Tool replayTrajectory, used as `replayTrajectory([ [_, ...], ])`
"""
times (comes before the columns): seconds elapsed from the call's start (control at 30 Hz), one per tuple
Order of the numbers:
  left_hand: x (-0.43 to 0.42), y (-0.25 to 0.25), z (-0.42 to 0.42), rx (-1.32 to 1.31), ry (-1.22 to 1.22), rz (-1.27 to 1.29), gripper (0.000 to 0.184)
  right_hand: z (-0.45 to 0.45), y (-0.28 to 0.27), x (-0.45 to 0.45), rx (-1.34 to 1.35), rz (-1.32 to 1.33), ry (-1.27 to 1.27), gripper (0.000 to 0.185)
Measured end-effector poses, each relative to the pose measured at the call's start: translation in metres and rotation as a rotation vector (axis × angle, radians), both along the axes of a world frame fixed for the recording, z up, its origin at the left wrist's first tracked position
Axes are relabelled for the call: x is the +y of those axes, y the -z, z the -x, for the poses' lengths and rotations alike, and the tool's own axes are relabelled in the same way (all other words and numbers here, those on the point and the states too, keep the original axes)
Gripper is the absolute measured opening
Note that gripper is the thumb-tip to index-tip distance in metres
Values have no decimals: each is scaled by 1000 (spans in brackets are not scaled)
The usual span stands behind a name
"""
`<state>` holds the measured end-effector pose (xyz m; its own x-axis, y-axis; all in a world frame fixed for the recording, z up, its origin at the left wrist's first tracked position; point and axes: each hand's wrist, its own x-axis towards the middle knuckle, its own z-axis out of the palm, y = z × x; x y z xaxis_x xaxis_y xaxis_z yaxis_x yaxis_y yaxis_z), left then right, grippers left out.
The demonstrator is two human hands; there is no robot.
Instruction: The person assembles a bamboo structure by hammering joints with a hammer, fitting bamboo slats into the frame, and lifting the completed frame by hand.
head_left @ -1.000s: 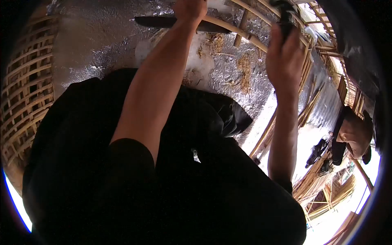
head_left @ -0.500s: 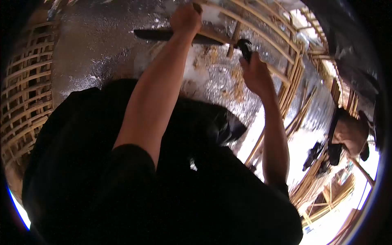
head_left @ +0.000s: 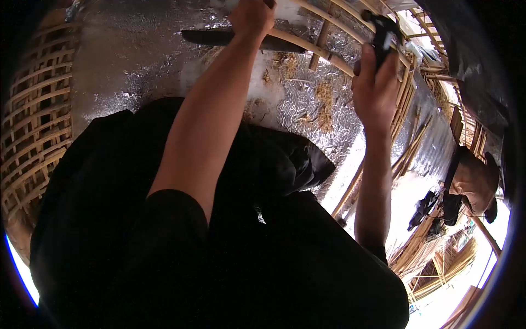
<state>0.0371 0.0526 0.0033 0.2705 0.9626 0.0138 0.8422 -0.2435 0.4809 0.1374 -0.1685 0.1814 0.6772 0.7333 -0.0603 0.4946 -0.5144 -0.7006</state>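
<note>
At the top edge, my left hand is closed around a brown rod, of which only the dark end shows. Behind the left wrist lies a long dark blade, like a machete's; I cannot see its handle. A curved bamboo strip runs rightward from beside that hand, crossing a short brown stick. My right hand is raised to the right of the strip, its fingers wrapped around a black hammer. The hammer is apart from the bamboo.
Woven bamboo lattice stands on the left. Shiny dark sheeting covers the floor, with tan shavings. Bamboo poles line the right, near another person. My dark-clothed knee is below the work.
My right hand has lifted the hammer up and right, away from the bamboo strip. My left hand has shifted slightly upward in view and is still closed.
</note>
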Motion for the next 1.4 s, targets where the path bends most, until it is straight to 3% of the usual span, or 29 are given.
replayTrajectory([
  [0.03,-1,-2,1,-12,0,20,33,-18,64,-19,-776,4,-153,36],
  [0.1,-1,-3,2,-41,3,51,35,-31,115,-18,-255,411,-348,49],
  [0.13,-4,-3,4,-29,17,36,36,-22,98,-12,-117,404,-304,47],
  [0.2,-4,-4,5,-11,40,4,38,-27,31,6,-96,610,-403,45],
  [0.33,-5,-20,0,2,-59,147,40,-15,-3,-2,-199,144,-200,40],
  [0.37,2,0,5,56,53,116,50,-15,24,-7,-373,-13,-161,42],
  [0.47,-1,10,4,25,16,-8,56,-2,107,-20,-191,474,-304,34],
  [0.57,-9,5,5,171,-23,-87,58,4,73,-30,136,372,-335,37],
  [0.6,-11,2,6,134,-32,5,59,10,102,-58,-751,25,-588,34],
  [0.67,-9,-13,1,133,-51,80,62,26,77,-73,6,106,-322,23],
  [0.73,-12,-21,0,145,-47,55,66,30,102,-106,12,37,-371,21],
  [0.83,0,-10,-1,240,1,170,70,35,115,-148,-213,257,-350,29],
  [0.93,-7,-4,6,83,23,-127,68,19,90,-156,-274,653,-536,36],
  [0.97,-10,-8,7,40,13,-137,66,8,92,-152,-289,559,-495,42],
  [1.03,-16,-15,11,-44,-14,-153,63,-25,91,-127,-334,42,-256,47],
  [1.07,-19,-15,13,-97,0,-194,62,-42,85,-108,-333,93,-112,54],
  [1.1,-22,-15,16,-151,9,-237,60,-62,85,-94,-571,157,-87,59],
  [1.13,-25,-13,19,-203,19,-281,59,-82,87,-82,-554,70,-109,79],
  [1.27,-37,-12,34,-293,5,-279,56,-113,97,-54,-434,306,-193,123],
  [1.3,-40,-18,36,-325,15,-298,55,-116,97,-50,-427,359,-166,126],
  [1.4,-50,-35,40,-389,32,-350,54,-111,83,-50,-452,297,-156,104],
])
